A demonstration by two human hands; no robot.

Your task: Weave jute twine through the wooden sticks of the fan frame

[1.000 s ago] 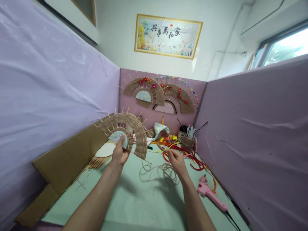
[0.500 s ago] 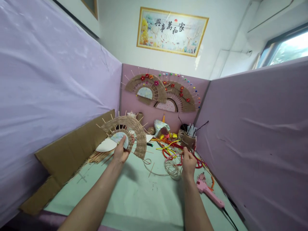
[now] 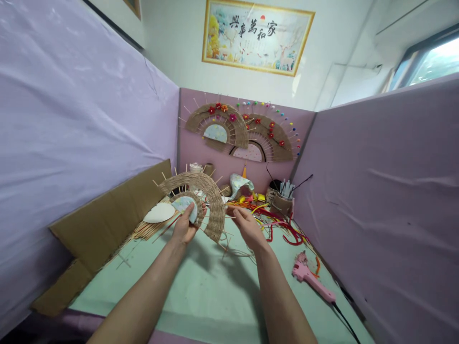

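Observation:
My left hand (image 3: 185, 227) grips a half-round woven fan (image 3: 215, 210) by its pale blue patterned centre, thumb in front. The fan has a brown twine band, with thin wooden sticks poking past its outer edge. Close to the fan's right edge, by the stick ends, is my right hand (image 3: 245, 224). Its fingers are pinched together, and what lies between them is too small to make out. Below the fan, loose loops of twine (image 3: 238, 252) lie on the table, partly hidden by my right wrist.
Coloured pipe cleaners (image 3: 294, 235) lie behind my right hand. A pink glue gun (image 3: 313, 282) with its cord rests at the right. Wooden sticks (image 3: 143, 231), a white oval piece (image 3: 158, 213) and cardboard (image 3: 111, 234) lie left. Two finished fans (image 3: 283, 155) hang on the back panel.
My right hand has moved left from above the twine coil to the fan's right edge. My left hand and the fan have shifted slightly right in view.

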